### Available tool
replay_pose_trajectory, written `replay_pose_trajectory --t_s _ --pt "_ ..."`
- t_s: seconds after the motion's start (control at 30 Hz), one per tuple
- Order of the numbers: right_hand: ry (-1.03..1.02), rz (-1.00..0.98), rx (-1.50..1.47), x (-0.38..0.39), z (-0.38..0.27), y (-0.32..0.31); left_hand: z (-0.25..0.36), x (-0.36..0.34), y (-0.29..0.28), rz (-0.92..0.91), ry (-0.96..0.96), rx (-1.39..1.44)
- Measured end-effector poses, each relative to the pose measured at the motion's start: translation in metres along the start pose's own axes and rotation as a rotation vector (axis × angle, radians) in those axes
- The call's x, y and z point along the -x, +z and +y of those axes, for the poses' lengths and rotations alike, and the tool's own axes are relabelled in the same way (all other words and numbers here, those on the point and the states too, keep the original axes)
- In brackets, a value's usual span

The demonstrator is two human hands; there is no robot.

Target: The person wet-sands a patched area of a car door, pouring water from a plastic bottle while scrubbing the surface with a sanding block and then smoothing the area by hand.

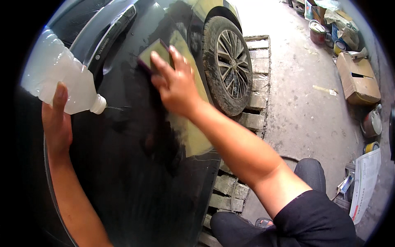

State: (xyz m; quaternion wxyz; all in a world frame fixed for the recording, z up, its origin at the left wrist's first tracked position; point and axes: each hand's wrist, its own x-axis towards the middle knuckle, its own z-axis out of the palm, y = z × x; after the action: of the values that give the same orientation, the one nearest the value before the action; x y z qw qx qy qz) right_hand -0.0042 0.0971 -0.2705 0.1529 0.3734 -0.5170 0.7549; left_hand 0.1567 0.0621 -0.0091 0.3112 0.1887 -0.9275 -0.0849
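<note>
A translucent plastic bottle (68,78) of cloudy liquid is gripped in my left hand (59,119), tilted with its white neck toward the car. A thin stream of liquid leaves the mouth. My right hand (177,84) presses a flat sanding block (158,51) with dark edges against the black car door (135,136), fingers spread over its top. Beneath and beside the block runs a yellowish filler patch (191,127) along the door's edge and onto the fender. The door surface looks wet around the block.
A car wheel (228,66) stands beyond my right hand, next to a slatted floor grate (259,78). A door handle (111,37) is near the bottle. Along the right wall sit a cardboard box (358,78), a red bucket (317,32), several cans and a paper sheet (365,181).
</note>
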Motion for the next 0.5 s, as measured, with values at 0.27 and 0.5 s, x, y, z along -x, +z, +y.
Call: replay_pose_trajectory --t_s 0.27,0.5 --pt "-0.036 -0.130 -0.212 0.124 -0.037 -0.022 -0.015 0.001 0.002 -0.011 -0.014 -0.018" --pt "-0.010 0.009 -0.045 -0.005 0.017 -0.002 -0.005 0.000 0.007 0.020 -0.016 -0.024"
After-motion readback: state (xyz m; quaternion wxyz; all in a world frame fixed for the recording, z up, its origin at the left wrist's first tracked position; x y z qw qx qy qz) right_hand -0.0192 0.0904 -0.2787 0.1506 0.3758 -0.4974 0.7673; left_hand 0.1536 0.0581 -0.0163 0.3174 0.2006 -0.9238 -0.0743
